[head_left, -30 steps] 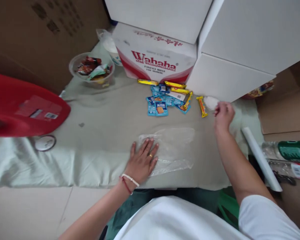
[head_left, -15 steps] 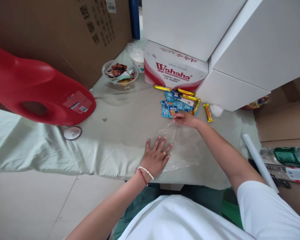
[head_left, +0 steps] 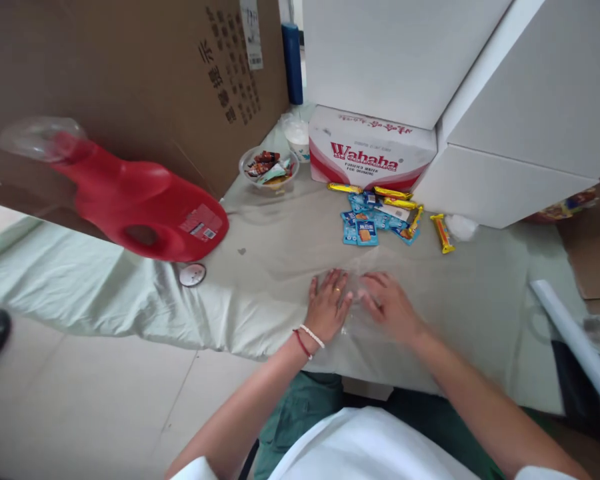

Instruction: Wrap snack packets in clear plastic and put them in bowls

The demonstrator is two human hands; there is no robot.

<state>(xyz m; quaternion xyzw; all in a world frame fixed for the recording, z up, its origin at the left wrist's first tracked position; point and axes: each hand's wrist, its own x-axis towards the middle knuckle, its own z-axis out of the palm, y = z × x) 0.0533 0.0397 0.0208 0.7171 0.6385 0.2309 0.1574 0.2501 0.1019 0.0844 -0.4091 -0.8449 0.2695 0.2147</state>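
Note:
A thin clear plastic bag lies on the cloth-covered table under my hands, its outline hard to make out. My left hand rests flat on the bag's left side, fingers spread. Just right of it, my right hand is over the bag, slightly blurred, with its thumb and fingers apart. Beyond my hands is a pile of blue snack packets with several yellow-wrapped bars. Another yellow-wrapped bar lies to the right, beside a crumpled white wad.
A Wahaba-style red and white carton stands behind the snacks. At the back left are a clear bowl of wrapped snacks and a paper cup. A red jug and round badge are left; a white roll is right.
My right hand has come back from the snack pile towards me, beside my left hand, drawing the bag's far part in. The left hand stays flat. The camera view has shifted left.

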